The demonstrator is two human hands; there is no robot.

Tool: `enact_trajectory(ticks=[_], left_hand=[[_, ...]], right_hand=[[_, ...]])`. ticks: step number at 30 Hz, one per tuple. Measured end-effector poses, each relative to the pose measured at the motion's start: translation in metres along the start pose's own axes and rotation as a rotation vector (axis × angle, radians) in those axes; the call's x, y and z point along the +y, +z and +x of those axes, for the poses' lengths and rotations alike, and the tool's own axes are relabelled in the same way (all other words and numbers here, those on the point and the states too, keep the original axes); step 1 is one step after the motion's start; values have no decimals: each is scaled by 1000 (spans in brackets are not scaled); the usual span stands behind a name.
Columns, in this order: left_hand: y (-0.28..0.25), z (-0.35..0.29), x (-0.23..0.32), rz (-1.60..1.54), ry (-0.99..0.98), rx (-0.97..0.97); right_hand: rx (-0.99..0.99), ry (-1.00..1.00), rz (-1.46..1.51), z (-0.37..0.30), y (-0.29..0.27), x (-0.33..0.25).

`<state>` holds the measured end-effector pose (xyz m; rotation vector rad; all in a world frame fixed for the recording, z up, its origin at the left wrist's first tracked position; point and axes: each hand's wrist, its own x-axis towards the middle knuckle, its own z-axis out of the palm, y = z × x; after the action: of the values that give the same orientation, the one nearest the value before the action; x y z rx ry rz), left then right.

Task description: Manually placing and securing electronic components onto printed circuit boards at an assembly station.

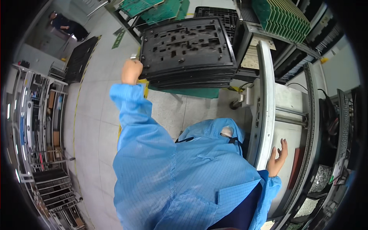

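My left hand (131, 71) reaches forward in a blue sleeve, its fingers curled into a fist against the left edge of a stack of black perforated trays (188, 50). It seems to grip that edge, though the fingers' hold is partly hidden. The stack rests on a green-topped stand (191, 92). My right hand (278, 158) lies low at the right, fingers spread, holding nothing. It rests on the white machine top (291, 134) beside a long pale conveyor rail (266, 99).
Racks of green circuit boards (283, 17) stand at the top and top right, with more boards (157, 9) behind the stack. Metal shelving (42, 126) lines the left. Another person (67, 25) is far off at top left. A keyboard (344, 115) and cables sit at the right.
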<state>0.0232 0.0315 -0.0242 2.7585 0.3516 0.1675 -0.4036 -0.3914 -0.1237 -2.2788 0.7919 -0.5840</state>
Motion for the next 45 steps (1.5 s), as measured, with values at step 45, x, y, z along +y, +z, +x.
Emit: enact_trajectory(ticks=[45], left_hand=[[73,-189,227,-1311,398,-1844]], right_hand=[[321,551,1133,-117,-86,-66]])
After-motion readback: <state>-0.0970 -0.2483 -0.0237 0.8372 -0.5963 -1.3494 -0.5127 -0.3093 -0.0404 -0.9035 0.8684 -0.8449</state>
